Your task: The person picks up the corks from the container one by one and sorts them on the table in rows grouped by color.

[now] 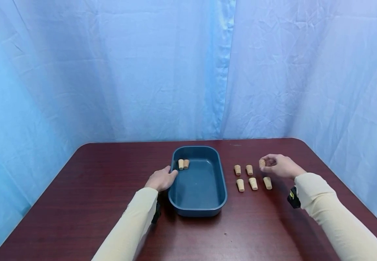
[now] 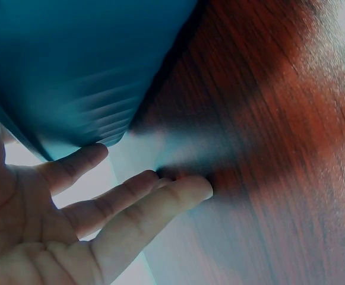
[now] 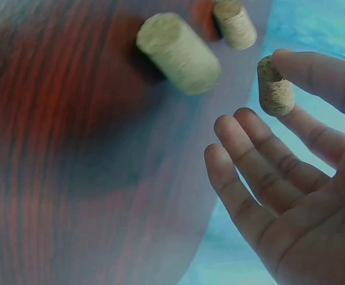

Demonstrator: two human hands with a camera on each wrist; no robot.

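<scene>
A dark blue rectangular tray (image 1: 196, 209) stands on the table, with two cork stoppers (image 1: 183, 164) lying side by side in its far left corner. My left hand (image 1: 162, 178) grips the tray's left rim, the thumb over the edge. In the left wrist view, that hand's other fingers (image 2: 142, 217) extend along and below the tray's outer wall (image 2: 89, 71). Between thumb and index fingertip, my right hand (image 1: 281, 166) pinches a cork stopper (image 3: 276, 92). The right hand's other three fingers are spread and hold nothing. Below it lies another cork stopper (image 1: 267, 183).
Several more cork stoppers, among them a far one (image 1: 249, 170) and a near one (image 1: 240, 185), lie in two short rows right of the tray. The dark red wooden table (image 1: 110, 188) has light blue curtains (image 1: 162, 72) behind it and at both sides.
</scene>
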